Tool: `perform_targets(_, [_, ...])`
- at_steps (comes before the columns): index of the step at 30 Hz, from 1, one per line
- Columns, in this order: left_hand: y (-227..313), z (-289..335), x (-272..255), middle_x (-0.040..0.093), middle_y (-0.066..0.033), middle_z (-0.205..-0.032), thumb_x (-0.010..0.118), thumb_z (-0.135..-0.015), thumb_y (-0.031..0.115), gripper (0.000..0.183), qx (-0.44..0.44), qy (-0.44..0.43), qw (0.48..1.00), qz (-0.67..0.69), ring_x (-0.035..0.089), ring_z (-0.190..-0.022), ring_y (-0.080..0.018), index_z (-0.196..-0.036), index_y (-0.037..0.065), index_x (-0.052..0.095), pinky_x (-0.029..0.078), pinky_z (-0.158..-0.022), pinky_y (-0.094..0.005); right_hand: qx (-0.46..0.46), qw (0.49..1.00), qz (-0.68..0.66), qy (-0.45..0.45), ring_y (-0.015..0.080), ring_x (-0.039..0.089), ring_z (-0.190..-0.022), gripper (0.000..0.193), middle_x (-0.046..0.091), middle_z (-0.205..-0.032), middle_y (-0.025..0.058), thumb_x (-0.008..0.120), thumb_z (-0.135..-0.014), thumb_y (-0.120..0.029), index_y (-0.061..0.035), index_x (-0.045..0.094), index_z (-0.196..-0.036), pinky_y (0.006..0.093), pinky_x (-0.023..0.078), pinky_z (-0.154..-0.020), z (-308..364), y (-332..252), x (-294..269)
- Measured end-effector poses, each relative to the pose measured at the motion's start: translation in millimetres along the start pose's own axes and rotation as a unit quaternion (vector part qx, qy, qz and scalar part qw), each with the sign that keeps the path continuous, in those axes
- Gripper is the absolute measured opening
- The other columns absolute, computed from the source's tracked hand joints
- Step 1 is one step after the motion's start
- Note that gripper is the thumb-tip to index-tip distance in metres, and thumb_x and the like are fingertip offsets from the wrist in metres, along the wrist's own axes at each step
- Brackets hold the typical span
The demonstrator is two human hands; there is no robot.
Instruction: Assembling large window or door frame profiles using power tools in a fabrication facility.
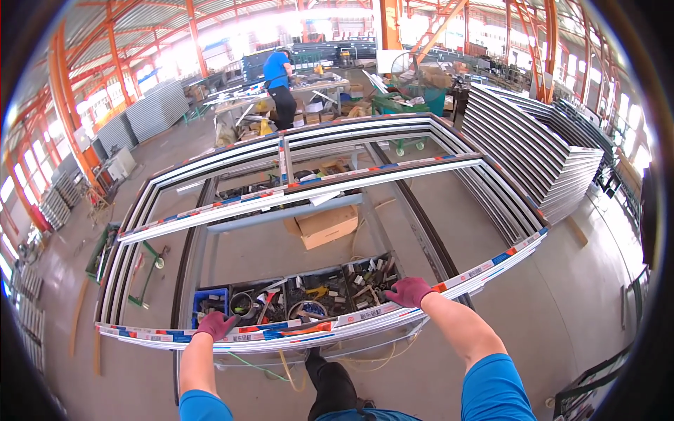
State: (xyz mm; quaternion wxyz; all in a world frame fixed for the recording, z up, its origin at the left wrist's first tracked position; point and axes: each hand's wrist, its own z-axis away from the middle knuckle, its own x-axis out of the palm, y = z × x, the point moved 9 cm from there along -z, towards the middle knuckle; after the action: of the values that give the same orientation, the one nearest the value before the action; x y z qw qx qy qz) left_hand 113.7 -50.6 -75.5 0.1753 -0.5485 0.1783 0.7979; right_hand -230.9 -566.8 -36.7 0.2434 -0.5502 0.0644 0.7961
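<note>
A stack of large rectangular aluminium window frames (379, 317) with dark and white edges lies flat before me, printed tape along its rails. My left hand (216, 325), in a maroon glove, grips the near rail left of centre. Further right on the same rail, my right hand (408, 291), gloved alike, is closed over the edge. The undersides of both grips are hidden. An orange-handled tool (316, 328) lies by the near rail between my hands. Through the frame opening shows a compartmented tray (281, 309) of small fittings and tools, with a blue bin (199, 309) at its left end.
Dark support bars (425, 231) run beneath the frames. An open cardboard box (326, 228) sits lower down, beyond the tray. More frames stand in a tall stack (519, 133) at the far right. A co-worker in a blue shirt (276, 69) stands at a cluttered bench (319, 85) behind.
</note>
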Motion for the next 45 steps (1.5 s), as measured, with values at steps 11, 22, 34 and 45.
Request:
perform_targets(11, [-2,-5,5,0.075,-0.0250,-0.114,0.051,-0.095,0.075,0.081,0.004,0.001,1.000,0.007,0.070,-0.113,-0.0416,-0.106,-0.001,0.078,0.053,-0.103,-0.0483,0.014,1.000,0.001,-0.016,0.0367,0.068,-0.120,0.060,0.075,-0.123,0.0151,0.046,-0.102,-0.062,-0.0143,0.077,-0.122,0.0479,0.051,-0.104,1,2,1])
perform_targets(22, [-4,-5,8,0.075,-0.0250,-0.115,0.052,-0.096,0.075,0.079,-0.006,-0.017,1.000,0.014,0.070,-0.112,-0.0414,-0.106,0.001,0.079,0.054,-0.101,-0.0491,0.012,1.000,0.005,-0.006,0.0375,0.067,-0.120,0.058,0.075,-0.122,0.0167,0.047,-0.102,-0.060,-0.0133,0.078,-0.118,0.0489,0.051,-0.104,1,1,0])
perform_targets(34, [-2,-6,3,0.075,-0.0238,-0.114,0.054,-0.096,0.069,0.069,-0.001,-0.006,1.000,0.013,0.070,-0.110,-0.0414,-0.104,0.006,0.081,0.053,-0.101,-0.0494,0.003,0.999,0.016,0.028,0.0357,0.070,-0.115,0.058,0.076,-0.119,0.0151,0.047,-0.101,-0.061,-0.0141,0.080,-0.111,0.0483,0.053,-0.101,-8,8,7])
perform_targets(45, [4,3,-2,0.077,-0.0228,-0.105,0.055,-0.097,0.066,0.066,0.007,-0.003,0.999,0.036,0.071,-0.105,-0.0414,-0.102,0.005,0.081,0.054,-0.098,-0.0479,-0.008,0.999,0.001,0.046,0.0365,0.071,-0.109,0.055,0.077,-0.110,0.0152,0.050,-0.101,-0.060,-0.0125,0.079,-0.100,0.0486,0.055,-0.096,-4,4,2])
